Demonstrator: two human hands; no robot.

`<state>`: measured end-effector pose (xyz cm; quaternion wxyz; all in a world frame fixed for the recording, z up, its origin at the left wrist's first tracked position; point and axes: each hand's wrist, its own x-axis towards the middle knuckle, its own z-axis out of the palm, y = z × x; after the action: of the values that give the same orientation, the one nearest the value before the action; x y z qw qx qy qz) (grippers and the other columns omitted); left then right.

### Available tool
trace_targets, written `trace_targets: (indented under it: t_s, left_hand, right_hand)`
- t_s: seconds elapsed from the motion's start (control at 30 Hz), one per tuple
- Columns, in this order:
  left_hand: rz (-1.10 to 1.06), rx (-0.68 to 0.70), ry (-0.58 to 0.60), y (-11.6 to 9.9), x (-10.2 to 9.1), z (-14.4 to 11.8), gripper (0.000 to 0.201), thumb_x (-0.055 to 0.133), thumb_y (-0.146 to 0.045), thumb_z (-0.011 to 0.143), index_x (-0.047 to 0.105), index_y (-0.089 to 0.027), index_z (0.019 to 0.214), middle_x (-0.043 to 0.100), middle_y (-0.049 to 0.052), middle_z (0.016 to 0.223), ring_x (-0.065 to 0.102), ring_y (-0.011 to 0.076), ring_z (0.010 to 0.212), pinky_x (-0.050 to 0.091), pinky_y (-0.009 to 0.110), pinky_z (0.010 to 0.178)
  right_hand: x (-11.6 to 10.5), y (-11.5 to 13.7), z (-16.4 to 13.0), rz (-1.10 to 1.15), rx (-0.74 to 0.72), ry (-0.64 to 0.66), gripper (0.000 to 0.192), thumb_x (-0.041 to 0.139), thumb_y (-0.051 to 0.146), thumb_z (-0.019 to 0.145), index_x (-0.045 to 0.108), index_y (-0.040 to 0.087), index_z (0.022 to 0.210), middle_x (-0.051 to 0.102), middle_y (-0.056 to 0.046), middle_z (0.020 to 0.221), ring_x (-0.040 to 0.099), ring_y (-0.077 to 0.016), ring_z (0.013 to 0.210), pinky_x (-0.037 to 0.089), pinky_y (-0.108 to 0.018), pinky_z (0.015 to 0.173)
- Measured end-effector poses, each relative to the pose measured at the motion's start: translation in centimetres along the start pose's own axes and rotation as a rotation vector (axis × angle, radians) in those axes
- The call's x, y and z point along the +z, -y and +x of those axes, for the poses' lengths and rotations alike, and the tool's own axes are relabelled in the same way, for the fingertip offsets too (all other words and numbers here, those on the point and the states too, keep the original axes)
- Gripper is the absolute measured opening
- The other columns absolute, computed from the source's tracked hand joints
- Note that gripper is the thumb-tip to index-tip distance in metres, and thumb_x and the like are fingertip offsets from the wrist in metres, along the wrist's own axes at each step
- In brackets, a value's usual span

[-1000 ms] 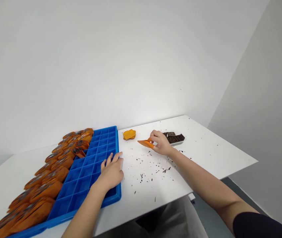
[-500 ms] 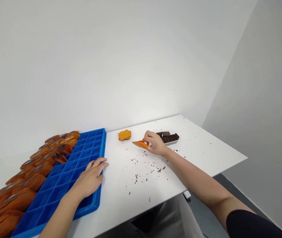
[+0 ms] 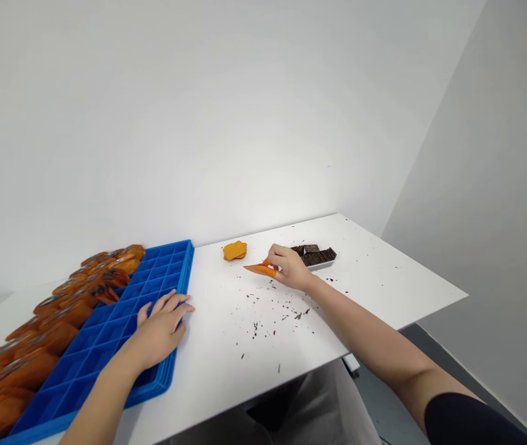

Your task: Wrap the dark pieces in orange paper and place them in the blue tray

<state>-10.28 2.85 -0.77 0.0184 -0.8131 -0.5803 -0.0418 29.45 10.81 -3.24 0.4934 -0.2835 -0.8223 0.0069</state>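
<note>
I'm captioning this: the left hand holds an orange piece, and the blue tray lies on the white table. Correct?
Wrong hand: the right hand holds the orange piece, as the head view shows. The blue tray lies on the white table.

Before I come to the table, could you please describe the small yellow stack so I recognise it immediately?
On the white table, find the big blue divided tray at the left. To the right of its far end, near the wall, lies the small yellow stack. Unlike the orange piece in the right hand, it is yellower and rests on the table.
</note>
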Motion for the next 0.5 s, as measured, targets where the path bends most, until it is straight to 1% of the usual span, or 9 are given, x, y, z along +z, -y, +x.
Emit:
trace_targets:
  t_s: [0.07, 0.13, 0.2, 0.23, 0.27, 0.3, 0.33, 0.4, 0.5]
  left_hand:
    - [0.022, -0.007, -0.13, -2.7, -0.7, 0.2, 0.032, 0.053, -0.028, 0.096, 0.073, -0.028, 0.12, 0.063, 0.011, 0.148, 0.036, 0.0405, 0.153, 0.018, 0.072, 0.121]
    - [-0.098, 0.051, -0.233, -6.2, -1.2, 0.8, 0.037, 0.055, -0.035, 0.098, 0.065, -0.027, 0.133, 0.062, 0.012, 0.146, 0.042, 0.0385, 0.149, 0.024, 0.066, 0.122]
    - [-0.351, 0.078, -0.338, -9.9, -1.2, 1.9, 0.047, 0.059, -0.044, 0.099, 0.056, -0.026, 0.142, 0.06, 0.013, 0.145, 0.052, 0.034, 0.14, 0.039, 0.055, 0.118]
    - [-0.513, 0.076, -0.389, -11.6, -1.0, 2.6, 0.052, 0.061, -0.046, 0.098, 0.052, -0.025, 0.145, 0.058, 0.014, 0.146, 0.056, 0.0319, 0.136, 0.047, 0.049, 0.111]
    - [-0.664, 0.079, -0.391, -13.1, -0.7, 3.3, 0.056, 0.063, -0.048, 0.097, 0.05, -0.026, 0.147, 0.057, 0.014, 0.145, 0.059, 0.0303, 0.133, 0.054, 0.045, 0.103]
    - [-0.788, 0.087, -0.381, -14.3, -0.4, 4.0, 0.054, 0.064, -0.048, 0.097, 0.052, -0.026, 0.145, 0.057, 0.012, 0.144, 0.061, 0.0291, 0.13, 0.056, 0.042, 0.099]
    - [-0.877, 0.113, -0.376, -15.2, -0.1, 4.6, 0.047, 0.064, -0.047, 0.098, 0.058, -0.026, 0.14, 0.06, 0.011, 0.14, 0.063, 0.0275, 0.127, 0.056, 0.041, 0.1]
    - [-0.993, 0.161, -0.379, -16.1, 0.5, 5.5, 0.035, 0.065, -0.045, 0.099, 0.068, -0.025, 0.127, 0.066, 0.009, 0.128, 0.066, 0.0255, 0.12, 0.056, 0.04, 0.101]
    - [-1.106, 0.16, -0.382, -16.0, 1.2, 5.9, 0.029, 0.068, -0.044, 0.098, 0.075, -0.023, 0.117, 0.071, 0.007, 0.119, 0.069, 0.0238, 0.11, 0.058, 0.036, 0.093]
  right_hand:
    - [0.3, 0.4, 0.1, 0.094, 0.042, -0.026, 0.037, 0.066, 0.043, 0.102, 0.058, 0.02, 0.074, 0.054, -0.003, 0.084, 0.048, -0.0142, 0.07, 0.039, -0.029, 0.062]
    - [0.6, 1.0, 0.3, 0.236, 0.105, -0.058, 0.042, 0.067, 0.049, 0.1, 0.057, 0.02, 0.072, 0.054, -0.003, 0.084, 0.051, -0.0146, 0.071, 0.043, -0.03, 0.064]
    - [0.9, 1.8, 0.4, 0.368, 0.16, -0.075, 0.043, 0.069, 0.054, 0.098, 0.059, 0.021, 0.072, 0.054, -0.002, 0.079, 0.053, -0.0161, 0.072, 0.046, -0.032, 0.067]
    - [1.1, 2.2, 0.5, 0.419, 0.183, -0.073, 0.043, 0.07, 0.056, 0.096, 0.061, 0.021, 0.072, 0.054, -0.002, 0.077, 0.054, -0.017, 0.073, 0.048, -0.033, 0.068]
    - [1.3, 2.6, 0.5, 0.462, 0.202, -0.064, 0.042, 0.071, 0.057, 0.095, 0.063, 0.022, 0.074, 0.055, -0.002, 0.076, 0.055, -0.0179, 0.074, 0.048, -0.034, 0.07]
    - [1.5, 2.8, 0.5, 0.498, 0.218, -0.053, 0.042, 0.071, 0.059, 0.094, 0.064, 0.022, 0.075, 0.056, -0.002, 0.075, 0.055, -0.0185, 0.075, 0.049, -0.035, 0.071]
    - [1.6, 3.0, 0.5, 0.533, 0.231, -0.04, 0.043, 0.072, 0.061, 0.093, 0.065, 0.022, 0.076, 0.058, -0.002, 0.075, 0.056, -0.0187, 0.075, 0.05, -0.035, 0.071]
    - [1.9, 3.1, 0.5, 0.593, 0.241, -0.012, 0.045, 0.074, 0.064, 0.09, 0.066, 0.022, 0.076, 0.059, -0.002, 0.076, 0.057, -0.0182, 0.074, 0.051, -0.035, 0.071]
    - [1.9, 2.8, 0.5, 0.643, 0.236, 0.01, 0.047, 0.078, 0.064, 0.086, 0.065, 0.021, 0.071, 0.058, -0.002, 0.073, 0.057, -0.0176, 0.073, 0.051, -0.034, 0.07]
